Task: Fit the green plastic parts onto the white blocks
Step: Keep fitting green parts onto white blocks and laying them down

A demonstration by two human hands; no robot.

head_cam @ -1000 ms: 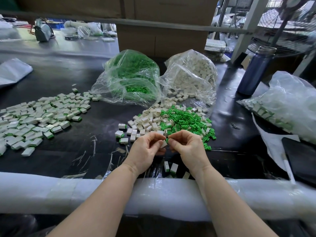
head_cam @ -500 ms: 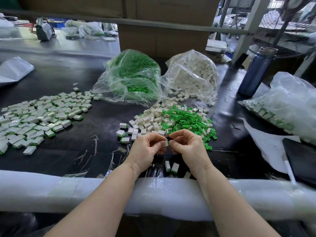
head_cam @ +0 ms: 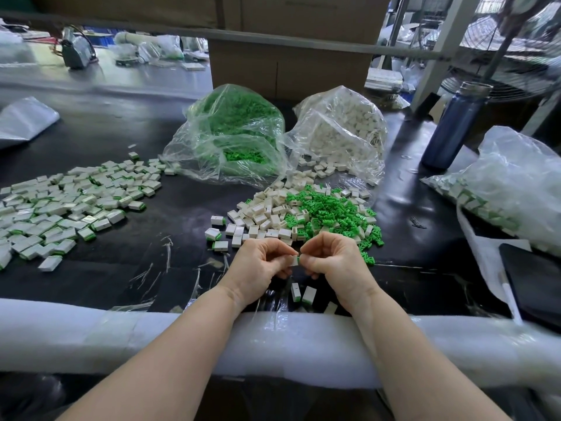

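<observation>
Left hand: the left hand (head_cam: 258,262) has its fingers curled, thumb and fingertips pinching a small white block (head_cam: 294,261) just above the bench (head_cam: 188,214).
Right hand: the right hand (head_cam: 332,259) is curled the same way, its thumb and forefinger pinching a green part (head_cam: 299,258) that sits against the right end of the block; only a sliver of green shows between the fingers.
Meeting point: the two hands nearly touch at the fingertips, with the block and green part held between them; how far the part is seated cannot be told.
Loose supply: a mixed heap of white blocks (head_cam: 264,211) and green parts (head_cam: 331,214) lies on the bench just beyond the hands.
Bags: a clear bag of green parts (head_cam: 233,132) and a clear bag of white blocks (head_cam: 340,132) stand side by side behind the heap.
Finished pieces: a wide spread of fitted blocks (head_cam: 69,205), white with green ends, covers the bench to the left; a few more (head_cam: 302,294) lie below the hands, near the foam-wrapped edge (head_cam: 121,335).
Right side: a blue bottle (head_cam: 455,126) stands upright, near another clear bag (head_cam: 516,183) holding fitted pieces.
</observation>
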